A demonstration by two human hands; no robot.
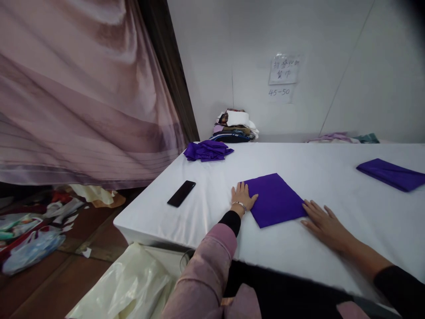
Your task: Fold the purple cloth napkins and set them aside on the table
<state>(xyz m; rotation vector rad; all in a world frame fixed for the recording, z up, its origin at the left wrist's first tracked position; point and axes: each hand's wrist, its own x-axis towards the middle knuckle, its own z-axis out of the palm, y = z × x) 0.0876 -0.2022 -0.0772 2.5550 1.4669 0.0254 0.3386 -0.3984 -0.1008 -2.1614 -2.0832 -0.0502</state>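
Observation:
A purple cloth (277,201), folded into a flat four-sided shape, lies on the white-covered table (212,195) in front of me. My left hand (244,196) rests flat on its left corner, fingers spread, with a bracelet at the wrist. At the opposite corner, my right hand (323,221) lies with its fingers stretched out, the fingertips touching the cloth's right edge. Neither hand grips anything.
A crumpled purple cloth pile (208,150) sits at the table's far left, and a folded purple cloth (393,174) at the right. A phone (181,193) lies on the left. Behind stands a clothes stack (235,126). A pink curtain (83,88) hangs left; bags (33,248) litter the floor.

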